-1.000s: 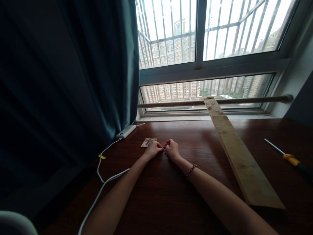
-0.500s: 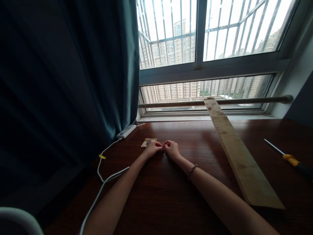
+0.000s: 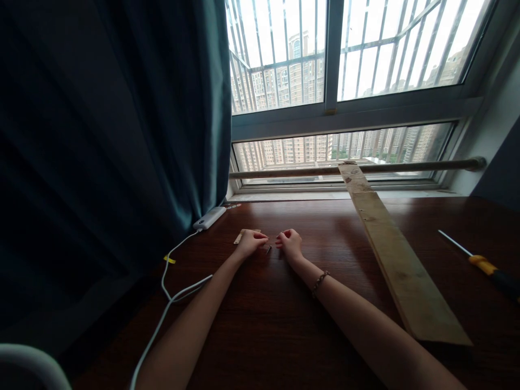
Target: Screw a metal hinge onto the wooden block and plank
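Mid-frame, near a metal piece (image 3: pixel 268 249), our left hand (image 3: pixel 249 243) and right hand (image 3: pixel 290 245) each pinch closed — on what, we can't tell — likely for finesse.

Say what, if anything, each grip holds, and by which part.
Cannot be told: anything pinched in the left grip or right grip is too small to make out.

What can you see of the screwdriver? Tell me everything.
The screwdriver has a slim, straight, metallic-looking shaft and a yellow-and-black handle, apparently plastic. It lies on the brown tabletop, right of the wooden board, shaft pointing away and leftward. Only the tabletop visibly touches it. Its tip is too small to make out; the handle's end fades into shadow.
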### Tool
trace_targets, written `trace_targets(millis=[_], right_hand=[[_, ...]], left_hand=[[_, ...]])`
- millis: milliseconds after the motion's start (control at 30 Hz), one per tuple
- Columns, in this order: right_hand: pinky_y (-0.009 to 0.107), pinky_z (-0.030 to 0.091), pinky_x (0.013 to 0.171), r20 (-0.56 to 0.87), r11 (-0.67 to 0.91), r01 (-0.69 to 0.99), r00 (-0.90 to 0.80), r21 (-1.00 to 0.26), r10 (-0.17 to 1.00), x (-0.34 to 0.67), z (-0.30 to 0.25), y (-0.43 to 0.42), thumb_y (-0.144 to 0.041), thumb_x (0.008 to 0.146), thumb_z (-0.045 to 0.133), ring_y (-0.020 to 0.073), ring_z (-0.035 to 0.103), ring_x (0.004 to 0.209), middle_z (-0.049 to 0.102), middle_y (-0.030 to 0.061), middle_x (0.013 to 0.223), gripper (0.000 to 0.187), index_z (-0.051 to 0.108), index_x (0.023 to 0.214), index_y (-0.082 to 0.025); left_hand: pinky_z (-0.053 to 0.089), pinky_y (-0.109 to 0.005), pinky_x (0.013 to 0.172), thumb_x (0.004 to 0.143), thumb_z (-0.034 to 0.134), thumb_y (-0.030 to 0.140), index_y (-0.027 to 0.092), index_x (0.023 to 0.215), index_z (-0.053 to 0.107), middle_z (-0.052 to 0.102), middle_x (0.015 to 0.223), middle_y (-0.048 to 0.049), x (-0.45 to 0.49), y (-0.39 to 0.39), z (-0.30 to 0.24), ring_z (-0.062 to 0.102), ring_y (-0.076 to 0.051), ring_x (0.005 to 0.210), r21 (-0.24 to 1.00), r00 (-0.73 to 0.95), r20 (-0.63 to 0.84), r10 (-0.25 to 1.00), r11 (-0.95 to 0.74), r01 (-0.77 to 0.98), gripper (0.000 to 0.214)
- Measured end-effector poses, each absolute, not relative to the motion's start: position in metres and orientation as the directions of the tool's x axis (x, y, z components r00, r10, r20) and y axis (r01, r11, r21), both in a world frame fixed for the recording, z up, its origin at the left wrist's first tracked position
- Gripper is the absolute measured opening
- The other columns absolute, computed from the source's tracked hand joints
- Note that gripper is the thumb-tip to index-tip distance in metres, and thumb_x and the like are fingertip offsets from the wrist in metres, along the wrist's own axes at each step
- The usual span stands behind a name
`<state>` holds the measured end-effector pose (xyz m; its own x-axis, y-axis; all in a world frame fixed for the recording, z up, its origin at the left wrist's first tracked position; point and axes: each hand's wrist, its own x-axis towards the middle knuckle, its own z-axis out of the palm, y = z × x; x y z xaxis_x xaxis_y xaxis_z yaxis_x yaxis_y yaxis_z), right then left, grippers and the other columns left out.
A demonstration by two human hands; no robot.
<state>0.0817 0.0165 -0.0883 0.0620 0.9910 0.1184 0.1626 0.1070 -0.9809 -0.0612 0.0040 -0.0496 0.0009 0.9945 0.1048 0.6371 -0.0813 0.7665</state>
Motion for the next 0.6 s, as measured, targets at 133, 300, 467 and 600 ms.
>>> trace_targets(millis=[133,300,467,600], right_hand=[[0.018,0.047,0.039,0.023,0.015,0.194,0.040,-0.981,0.999,0.082,-0.086,0.015,-0.015,0.069,0.057,0.0147,0.063,0.051,0.065,0.0054,0.062,0.007,0.059,0.075,-0.012],[0.018,0.043,0.035,-0.020,0.006,0.276,-0.089,-0.961,0.996,0.081,-0.090,0.013,-0.009,0.059,0.063,0.0143,0.057,0.039,0.057,0.0013,0.042,0.003,0.061,0.062,-0.011],[0.016,0.042,0.041,0.047,0.080,0.345,-0.102,-0.935,0.994,0.080,-0.093,0.011,-0.009,0.061,0.063,0.0130,0.060,0.044,0.063,0.0037,0.050,0.010,0.066,0.071,-0.010],[0.017,0.042,0.044,0.112,0.142,0.374,-0.100,-0.916,0.989,0.079,-0.091,0.005,-0.017,0.066,0.063,0.0132,0.061,0.048,0.067,0.0056,0.062,0.012,0.068,0.075,-0.012]], left_hand=[[0.043,-0.022,0.049,0.064,0.064,0.021,0.010,0.067,0.069,0.060,0.052,-0.0022,-0.059,0.004,-0.048,0.057,-0.014,0.053,0.804,-0.153,0.021,0.988,0.075,0.590,0.012],[0.046,-0.022,0.050,0.063,0.066,0.015,0.009,0.066,0.064,0.062,0.056,-0.0036,-0.053,0.001,-0.049,0.062,-0.015,0.058,0.901,-0.211,-0.186,0.960,0.253,0.353,0.006],[0.050,-0.024,0.052,0.065,0.065,0.013,0.009,0.069,0.062,0.064,0.061,-0.0061,-0.046,-0.004,-0.047,0.065,-0.019,0.063,0.926,-0.197,-0.239,0.951,0.284,0.247,0.006],[0.052,-0.025,0.052,0.064,0.066,0.012,0.008,0.069,0.062,0.064,0.061,-0.0066,-0.041,-0.007,-0.048,0.064,-0.017,0.058,0.940,-0.198,-0.264,0.944,0.298,0.168,0.007]])
